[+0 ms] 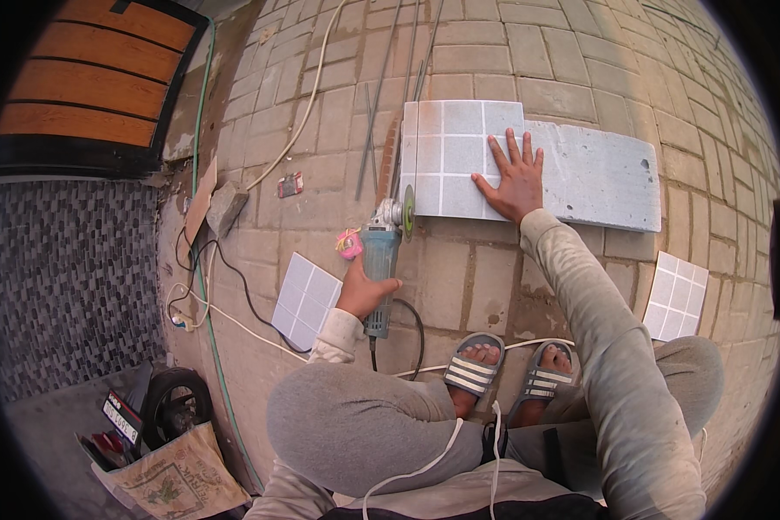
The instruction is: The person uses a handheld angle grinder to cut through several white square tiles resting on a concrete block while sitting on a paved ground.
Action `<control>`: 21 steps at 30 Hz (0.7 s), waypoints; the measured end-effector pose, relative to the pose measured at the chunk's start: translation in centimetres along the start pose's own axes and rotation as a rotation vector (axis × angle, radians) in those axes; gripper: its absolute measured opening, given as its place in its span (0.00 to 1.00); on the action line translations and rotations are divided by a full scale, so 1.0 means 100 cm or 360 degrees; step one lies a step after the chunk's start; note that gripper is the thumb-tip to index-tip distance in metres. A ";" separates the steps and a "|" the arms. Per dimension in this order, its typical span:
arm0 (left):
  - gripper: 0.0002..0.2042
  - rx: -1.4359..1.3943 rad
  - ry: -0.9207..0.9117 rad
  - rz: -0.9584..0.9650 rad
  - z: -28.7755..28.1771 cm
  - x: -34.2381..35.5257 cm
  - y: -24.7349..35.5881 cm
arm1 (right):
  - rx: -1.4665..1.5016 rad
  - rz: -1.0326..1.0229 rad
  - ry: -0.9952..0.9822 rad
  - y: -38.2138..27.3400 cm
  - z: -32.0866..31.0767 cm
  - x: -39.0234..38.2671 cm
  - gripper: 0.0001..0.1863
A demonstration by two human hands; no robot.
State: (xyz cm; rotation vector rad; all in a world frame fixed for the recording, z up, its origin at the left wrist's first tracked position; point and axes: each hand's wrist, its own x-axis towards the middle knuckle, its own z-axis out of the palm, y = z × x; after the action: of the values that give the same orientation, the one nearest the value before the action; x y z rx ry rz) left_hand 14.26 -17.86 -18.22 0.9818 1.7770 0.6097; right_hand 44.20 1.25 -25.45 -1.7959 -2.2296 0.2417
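My left hand (364, 290) is wrapped round the body of a teal angle grinder (380, 264), thumb across it; its other fingers are partly hidden. The grinder's green-faced cutting disc (409, 213) stands on edge at the near left corner of a pale grey tile with white grid lines (464, 156). A thin line runs along the tile near its left edge. My right hand (516, 179) lies flat on the tile's right side, fingers spread. Beneath the tile is a long, light grey block (594, 173), which sticks out to the right.
Grid tiles lie on the paving at left (306, 301) and right (678, 295). Thin metal rods (380, 104) lie beyond the grinder. Black cord (420, 334), white cable (290, 143) and green hose (201, 95) cross the ground. A pink object (348, 243) sits beside the grinder.
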 end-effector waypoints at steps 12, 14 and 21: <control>0.35 -0.0023 -0.0025 -0.0008 0.000 -0.006 0.007 | -0.0001 -0.0010 0.0021 0.000 0.002 0.000 0.44; 0.35 -0.0023 -0.0021 -0.0003 0.000 -0.005 0.004 | 0.0002 -0.0010 0.0030 0.000 0.001 0.000 0.44; 0.29 -0.0263 -0.0010 0.0090 -0.012 0.016 0.021 | 0.0040 -0.0028 0.0045 0.000 -0.001 -0.002 0.44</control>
State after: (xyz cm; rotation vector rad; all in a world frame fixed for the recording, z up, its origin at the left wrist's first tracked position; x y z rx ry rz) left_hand 13.61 -15.33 -16.94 0.9217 1.6688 0.7753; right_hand 44.29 1.03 -25.39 -1.7550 -2.2123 0.2379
